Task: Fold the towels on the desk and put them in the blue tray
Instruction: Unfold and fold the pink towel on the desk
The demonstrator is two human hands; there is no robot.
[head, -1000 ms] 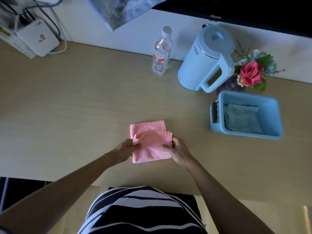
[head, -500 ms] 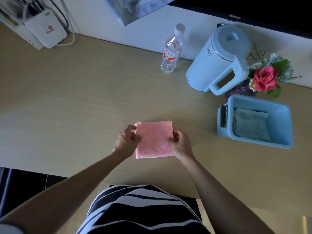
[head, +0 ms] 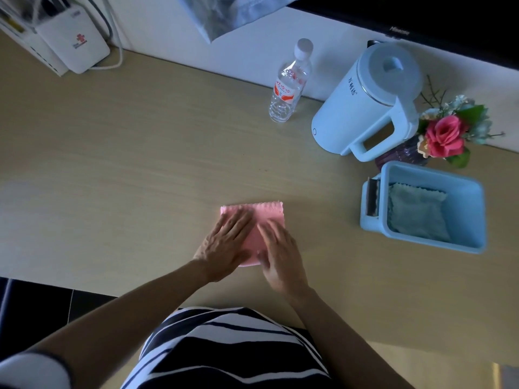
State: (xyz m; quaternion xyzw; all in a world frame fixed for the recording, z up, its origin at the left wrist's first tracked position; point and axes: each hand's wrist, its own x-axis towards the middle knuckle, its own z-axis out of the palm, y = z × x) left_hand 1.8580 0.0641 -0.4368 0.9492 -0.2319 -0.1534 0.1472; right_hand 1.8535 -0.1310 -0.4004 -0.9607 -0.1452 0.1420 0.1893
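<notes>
1. While the folded pink towel [head: 268,220] lies on the counter [head: 140,178] at the lower centre of the frame, both hands rest flat on it.
2. The left hand [head: 224,245] and the right hand [head: 280,256] have their fingers spread, grasping nothing.
3. The blue tray [head: 474,217], at the right, already holds a grey-green towel [head: 415,211].

A pale wooden desk [head: 126,169] is carrying everything. A folded pink towel [head: 269,217] is lying near its front edge. A blue tray [head: 474,220] is sitting toward the right edge. Along the back edge a water bottle [head: 289,85], a pale blue kettle [head: 365,108] and a flower vase [head: 404,155] are standing, with a white box [head: 75,46] sitting at the back left corner.
</notes>
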